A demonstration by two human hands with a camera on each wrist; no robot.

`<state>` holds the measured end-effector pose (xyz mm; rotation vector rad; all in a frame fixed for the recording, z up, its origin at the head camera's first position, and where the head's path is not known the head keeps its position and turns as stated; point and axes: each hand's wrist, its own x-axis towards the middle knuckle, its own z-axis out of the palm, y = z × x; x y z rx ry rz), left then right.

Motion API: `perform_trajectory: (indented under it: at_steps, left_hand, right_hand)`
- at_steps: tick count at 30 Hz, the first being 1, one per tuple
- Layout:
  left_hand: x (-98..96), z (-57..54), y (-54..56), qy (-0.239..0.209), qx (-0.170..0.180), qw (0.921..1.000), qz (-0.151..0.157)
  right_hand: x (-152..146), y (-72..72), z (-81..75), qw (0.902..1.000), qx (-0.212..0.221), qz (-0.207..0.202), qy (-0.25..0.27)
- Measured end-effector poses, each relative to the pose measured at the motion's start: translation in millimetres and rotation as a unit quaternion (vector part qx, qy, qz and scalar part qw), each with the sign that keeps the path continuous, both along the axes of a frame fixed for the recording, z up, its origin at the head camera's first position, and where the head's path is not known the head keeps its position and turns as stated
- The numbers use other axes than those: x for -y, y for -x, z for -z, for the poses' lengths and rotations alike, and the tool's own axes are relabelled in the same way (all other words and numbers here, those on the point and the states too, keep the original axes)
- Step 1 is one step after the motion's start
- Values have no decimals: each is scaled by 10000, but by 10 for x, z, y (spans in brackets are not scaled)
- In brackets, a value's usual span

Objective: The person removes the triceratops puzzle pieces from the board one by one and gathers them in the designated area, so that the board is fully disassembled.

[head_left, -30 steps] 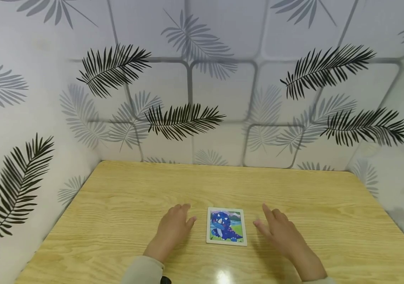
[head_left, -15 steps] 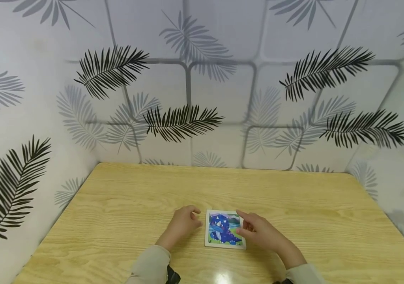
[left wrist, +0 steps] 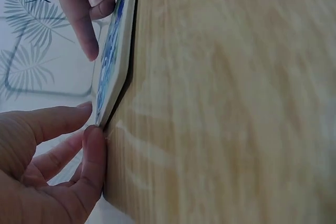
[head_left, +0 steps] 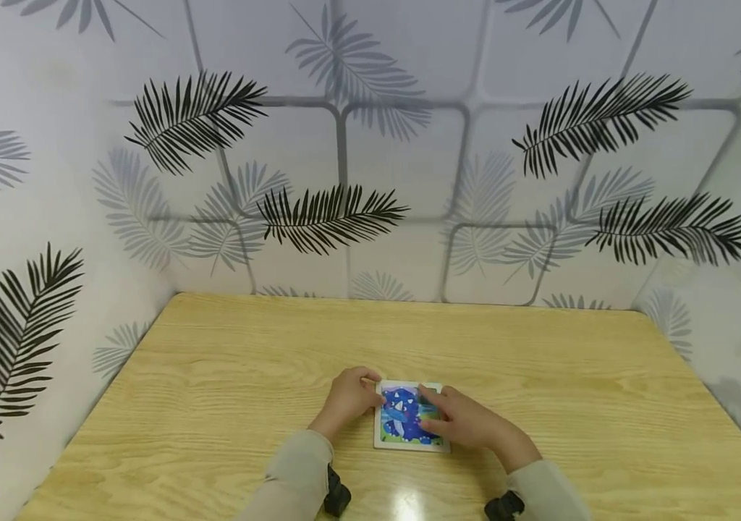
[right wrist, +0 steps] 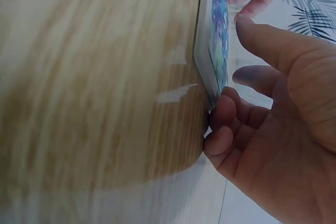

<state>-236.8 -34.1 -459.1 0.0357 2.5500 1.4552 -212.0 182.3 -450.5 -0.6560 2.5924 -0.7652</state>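
Note:
A square white-framed picture puzzle (head_left: 396,446) of a blue horned dinosaur lies flat on the wooden table, between both hands. At its left edge, my left hand (head_left: 346,396) holds the frame with thumb and fingertips; the left wrist view shows the thumb (left wrist: 94,148) against the frame's side. My right hand (head_left: 471,422) reaches over the right side from the right. Its thumb and forefinger stand apart over the picture, while the other fingertips (right wrist: 223,111) are bent at the right edge in the right wrist view. Part of the picture's right side is hidden under this hand.
The light wood table (head_left: 247,347) extends around the puzzle on all sides. Behind it stands a pale wall (head_left: 403,166) with dark and grey leaf prints. Black wrist devices (head_left: 336,496) sit at both sleeves.
Both hands have closed in on the puzzle from its sides. The left hand has come to the left edge, and the right hand has moved left over the picture. The puzzle lies about where it was.

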Motion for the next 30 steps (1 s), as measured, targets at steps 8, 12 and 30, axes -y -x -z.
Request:
perform_trajectory:
  at_steps: [8, 12, 30]
  left_hand:
    - [-71, 9, 58, 483, -262, 9985, -39]
    - [-104, 9, 52, 713, -288, 9970, -47]
    - [-134, 35, 53, 566, -134, 9983, -39]
  right_hand:
    - [122, 5, -18, 9976, 4, 233, -653]
    - [120, 12, -24, 9976, 168, 265, -624]
    - [101, -24, -11, 9988, 27, 216, -441]
